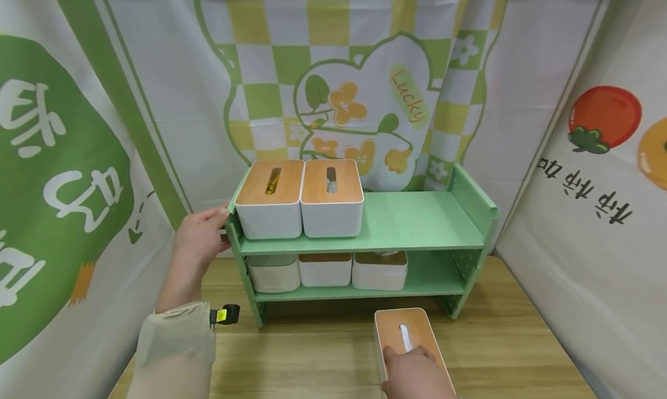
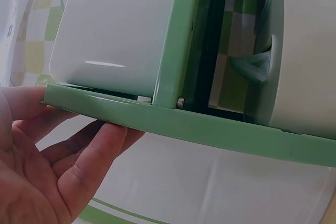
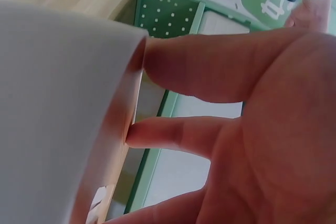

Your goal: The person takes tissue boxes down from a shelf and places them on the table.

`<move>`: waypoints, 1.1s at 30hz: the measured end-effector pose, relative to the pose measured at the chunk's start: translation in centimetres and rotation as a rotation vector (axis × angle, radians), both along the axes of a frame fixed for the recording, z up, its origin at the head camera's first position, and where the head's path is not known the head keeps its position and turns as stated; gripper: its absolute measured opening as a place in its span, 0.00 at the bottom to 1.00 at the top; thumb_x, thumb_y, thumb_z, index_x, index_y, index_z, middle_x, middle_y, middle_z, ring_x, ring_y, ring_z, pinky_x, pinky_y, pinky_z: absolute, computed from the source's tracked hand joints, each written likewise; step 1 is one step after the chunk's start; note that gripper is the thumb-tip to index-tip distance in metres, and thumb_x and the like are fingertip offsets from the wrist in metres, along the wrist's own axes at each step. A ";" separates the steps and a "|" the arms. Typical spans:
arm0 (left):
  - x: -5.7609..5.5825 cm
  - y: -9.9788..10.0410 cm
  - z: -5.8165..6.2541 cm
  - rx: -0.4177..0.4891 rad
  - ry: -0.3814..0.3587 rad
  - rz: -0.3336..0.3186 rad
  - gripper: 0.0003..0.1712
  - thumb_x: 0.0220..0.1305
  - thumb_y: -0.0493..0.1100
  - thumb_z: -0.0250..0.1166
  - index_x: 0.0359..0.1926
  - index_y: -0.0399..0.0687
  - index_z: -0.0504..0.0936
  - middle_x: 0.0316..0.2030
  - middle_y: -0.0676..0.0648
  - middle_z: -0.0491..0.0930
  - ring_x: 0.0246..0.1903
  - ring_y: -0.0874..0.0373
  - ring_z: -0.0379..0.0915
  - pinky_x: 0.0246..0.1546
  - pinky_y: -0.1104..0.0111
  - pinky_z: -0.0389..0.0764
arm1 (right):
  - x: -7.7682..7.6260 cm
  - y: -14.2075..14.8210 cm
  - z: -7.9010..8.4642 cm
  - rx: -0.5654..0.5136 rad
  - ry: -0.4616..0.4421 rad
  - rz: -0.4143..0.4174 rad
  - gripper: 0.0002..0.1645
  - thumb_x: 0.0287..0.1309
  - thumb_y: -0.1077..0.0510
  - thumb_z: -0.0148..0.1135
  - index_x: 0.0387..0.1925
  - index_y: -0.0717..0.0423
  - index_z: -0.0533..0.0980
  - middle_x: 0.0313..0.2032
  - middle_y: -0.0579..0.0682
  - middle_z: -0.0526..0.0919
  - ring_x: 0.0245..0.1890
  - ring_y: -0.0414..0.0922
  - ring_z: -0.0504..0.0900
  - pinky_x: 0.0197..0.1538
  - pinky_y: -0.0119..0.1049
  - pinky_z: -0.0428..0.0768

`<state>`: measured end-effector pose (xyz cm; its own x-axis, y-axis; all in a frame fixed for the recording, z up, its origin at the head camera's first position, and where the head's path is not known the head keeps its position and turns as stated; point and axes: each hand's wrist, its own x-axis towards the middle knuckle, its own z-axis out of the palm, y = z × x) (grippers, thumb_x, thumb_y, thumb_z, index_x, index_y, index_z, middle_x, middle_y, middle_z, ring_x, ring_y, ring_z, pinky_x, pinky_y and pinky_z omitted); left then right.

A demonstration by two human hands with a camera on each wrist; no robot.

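A green two-tier shelf point(image 1: 411, 219) stands on the wooden table. My left hand point(image 1: 200, 237) grips the upper edge of its left side panel, with the fingers bent around the board in the left wrist view. At the front right, a white tissue box point(image 1: 409, 315) with a wood-look lid and white tissue in its slot is under my right hand point(image 1: 419, 376). In the right wrist view the extended thumb point(image 3: 194, 66) and a finger point(image 3: 173, 132) touch the lid's edge and top. Part of this box is hidden by the hand and cut off by the frame.
Two wood-lidded tissue boxes, a left one point(image 1: 268, 208) and a right one point(image 1: 333, 205), sit side by side on the upper tier. Below are a pale box point(image 1: 273, 274) and two white boxes point(image 1: 325, 271). Printed curtains point(image 1: 323, 34) enclose the table point(image 1: 312, 358).
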<state>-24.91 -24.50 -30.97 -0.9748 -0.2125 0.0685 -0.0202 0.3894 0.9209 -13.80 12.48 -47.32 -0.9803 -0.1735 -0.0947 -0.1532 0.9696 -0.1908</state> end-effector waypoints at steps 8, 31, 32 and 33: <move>0.1 0.2 0.1 -0.005 -0.001 0.000 0.27 0.79 0.57 0.44 0.72 0.57 0.67 0.69 0.44 0.65 0.58 0.47 0.71 0.48 0.59 0.82 | -0.2 2.1 -0.1 0.007 -0.033 -0.059 0.24 0.46 0.50 0.78 0.41 0.53 0.75 0.22 0.62 0.74 0.32 0.65 0.76 0.26 0.57 0.78; -0.1 0.3 0.3 -0.013 0.016 -0.014 0.27 0.79 0.57 0.44 0.72 0.56 0.67 0.70 0.43 0.64 0.58 0.44 0.72 0.50 0.54 0.81 | -1.5 9.0 0.0 -0.047 -0.088 -0.084 0.19 0.58 0.59 0.65 0.48 0.59 0.71 0.27 0.72 0.70 0.30 0.69 0.73 0.28 0.59 0.76; -0.1 0.3 0.3 -0.014 0.015 -0.012 0.27 0.79 0.57 0.44 0.72 0.56 0.67 0.70 0.43 0.64 0.58 0.44 0.72 0.50 0.54 0.81 | -1.6 9.1 0.0 -0.050 -0.093 -0.091 0.18 0.59 0.59 0.64 0.48 0.59 0.70 0.28 0.75 0.69 0.30 0.70 0.72 0.27 0.60 0.76; -0.1 0.3 0.3 -0.015 0.014 -0.011 0.27 0.79 0.57 0.43 0.72 0.56 0.67 0.70 0.43 0.64 0.58 0.44 0.72 0.50 0.54 0.81 | -1.6 9.3 0.1 -0.053 -0.101 -0.101 0.16 0.59 0.60 0.64 0.47 0.59 0.70 0.30 0.78 0.67 0.31 0.72 0.72 0.27 0.59 0.76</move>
<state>-25.06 -24.24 -30.67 -0.9759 -0.2009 0.0851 -0.0031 0.4030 0.9152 -15.40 21.74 -47.23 -0.9789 -0.0819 -0.1872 -0.0327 0.9672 -0.2519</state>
